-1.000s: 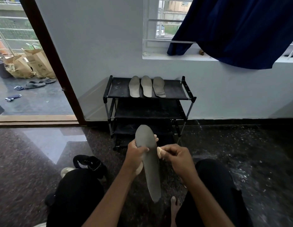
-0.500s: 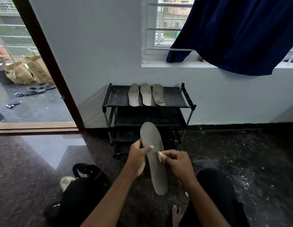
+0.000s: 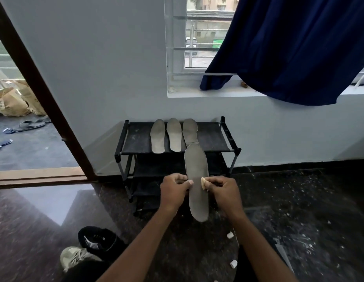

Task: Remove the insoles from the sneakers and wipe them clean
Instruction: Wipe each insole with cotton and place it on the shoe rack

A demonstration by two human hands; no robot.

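Sneakers (image 3: pixel 99 242) lie left on open floor (image 3: pixel 299 210). The left hand (image 3: pixel 174 193) grips an upright insole (image 3: pixel 197 169) by its left edge; the right hand (image 3: pixel 224 192) pinches a pale pad (image 3: pixel 203 182) at its right edge, before a rack (image 3: pixel 136 139) bearing three insoles (image 3: pixel 174 134).

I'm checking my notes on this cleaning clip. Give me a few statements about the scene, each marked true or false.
Three grey insoles lie on top of the black shoe rack. True.
The left hand holds a long grey insole. True.
The right hand is empty. False: it pinches a small pale wad against that insole.
The black white-striped sneaker stands on the rack. False: it lies on the floor.
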